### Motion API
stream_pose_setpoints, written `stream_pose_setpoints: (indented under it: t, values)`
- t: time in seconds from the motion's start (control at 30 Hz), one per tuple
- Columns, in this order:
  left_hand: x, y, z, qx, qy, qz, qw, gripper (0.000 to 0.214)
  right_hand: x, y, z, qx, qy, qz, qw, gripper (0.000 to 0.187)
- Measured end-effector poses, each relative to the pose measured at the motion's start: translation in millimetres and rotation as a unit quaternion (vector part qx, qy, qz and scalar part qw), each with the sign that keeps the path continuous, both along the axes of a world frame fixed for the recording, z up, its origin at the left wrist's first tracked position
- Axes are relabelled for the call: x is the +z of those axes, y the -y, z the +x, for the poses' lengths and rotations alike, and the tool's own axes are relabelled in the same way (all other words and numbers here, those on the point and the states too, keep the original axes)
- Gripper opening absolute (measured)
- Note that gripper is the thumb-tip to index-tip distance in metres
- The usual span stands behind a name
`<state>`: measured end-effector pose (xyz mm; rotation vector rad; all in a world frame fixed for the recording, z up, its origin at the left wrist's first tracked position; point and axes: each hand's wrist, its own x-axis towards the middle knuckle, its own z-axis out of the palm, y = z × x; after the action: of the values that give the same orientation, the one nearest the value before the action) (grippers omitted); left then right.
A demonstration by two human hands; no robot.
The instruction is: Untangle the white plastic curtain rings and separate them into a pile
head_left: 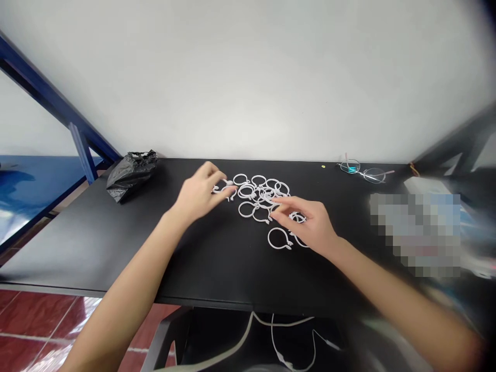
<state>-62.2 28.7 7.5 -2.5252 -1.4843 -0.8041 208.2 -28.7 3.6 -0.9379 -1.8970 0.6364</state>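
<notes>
Several white plastic rings with small clip tabs, like curtain rings [278, 238], lie loosely heaped on a black table [217, 258]. My left hand [199, 192] is over the heap's left end, its thumb and forefinger spread around white rings that partly show between them. From the right, my right hand [308, 219] reaches into the heap, thumb and forefinger apart and close to the rings. It covers part of the rings beneath it. No ring is clearly gripped in either hand.
A crumpled black plastic bag [132, 174] sits at the back left. Eyeglasses [362, 173] lie at the back right, near a blurred-out package [422, 232]. Pale cables [277, 336] hang below the front edge. A blue metal frame [58, 98] stands at left.
</notes>
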Motion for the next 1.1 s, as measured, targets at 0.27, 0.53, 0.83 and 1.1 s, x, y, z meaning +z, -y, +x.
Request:
stream_pose_setpoints:
  t: [0.27,0.53,0.83,1.1]
  values:
    - [-13.9,-28,-41,0.093,-0.054,-0.147,0.983,0.035,6.0,-7,19,0.145,0.265,-0.111,0.947,0.039]
    - [-26.7,-31,-46,0.087,-0.098,-0.191,0.973,0.043,3.2,-2,13,0.149,0.282,-0.091,0.943,0.034]
    - [4.2,21,27,-0.034,0.16,-0.118,0.979,0.036,-7.3,1,1,0.052,0.055,0.16,0.984,0.035]
    - [-16.6,67,83,-0.223,0.414,-0.43,0.771,0.046,-13.7,1,-6,0.033,0.031,0.234,0.971,0.037]
